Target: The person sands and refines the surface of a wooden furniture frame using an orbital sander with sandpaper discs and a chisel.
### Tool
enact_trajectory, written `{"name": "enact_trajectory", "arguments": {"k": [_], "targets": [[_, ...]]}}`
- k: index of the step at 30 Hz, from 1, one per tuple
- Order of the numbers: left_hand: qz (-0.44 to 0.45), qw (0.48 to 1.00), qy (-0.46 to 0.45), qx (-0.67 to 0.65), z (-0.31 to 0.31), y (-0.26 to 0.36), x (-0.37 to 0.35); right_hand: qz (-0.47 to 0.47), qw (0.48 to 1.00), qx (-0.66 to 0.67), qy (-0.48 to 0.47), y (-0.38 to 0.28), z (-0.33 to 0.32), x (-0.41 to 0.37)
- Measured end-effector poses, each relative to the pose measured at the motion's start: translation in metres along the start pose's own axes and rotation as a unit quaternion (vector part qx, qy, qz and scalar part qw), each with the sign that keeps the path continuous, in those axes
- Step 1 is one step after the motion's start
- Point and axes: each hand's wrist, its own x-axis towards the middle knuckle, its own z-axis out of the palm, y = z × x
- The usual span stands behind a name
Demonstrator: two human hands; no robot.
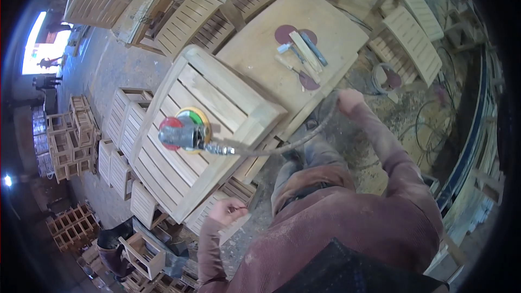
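My right hand point(350, 101) is closed around the grey hose point(304, 140) near the table's edge. The hose runs to a metal coupling on an air sander point(184, 133) with a red and dark body and a green and yellow rim. This sander rests, untouched by either hand, on a slatted wooden chair part point(182, 95) with a curved frame. Beside the part's lower corner is my left hand point(227, 211), its fingers curled in; whether something small is pinched there cannot be made out.
Maroon sanding discs point(285, 34), wooden sticks point(305, 51) and a blue tool point(313, 48) lie on the worktable point(247, 49). A bucket point(386, 78) stands at right, near cables point(434, 125) on the floor. Slatted chairs point(407, 38) surround the area. A person point(113, 252) is at lower left.
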Motion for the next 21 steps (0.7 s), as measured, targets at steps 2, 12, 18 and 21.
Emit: {"name": "enact_trajectory", "arguments": {"k": [2, 12, 18, 21], "targets": [[-0.038, 0.991, 0.072, -0.107, -0.021, 0.026, 0.01, -0.007, 0.998, -0.042, -0.041, -0.027, -0.025, 0.065], [-0.242, 0.945, 0.054, -0.213, 0.122, -0.016, 0.119, -0.228, 0.884, -0.348, -0.214, -0.082, 0.004, 0.338], [-0.252, 0.887, 0.117, -0.37, 0.156, 0.011, 0.158, -0.282, 0.942, -0.165, 0.077, -0.097, 0.083, 0.397], [-0.231, 0.897, 0.158, -0.343, 0.17, 0.013, 0.184, -0.259, 0.935, -0.239, -0.023, -0.097, 0.107, 0.413]]}}
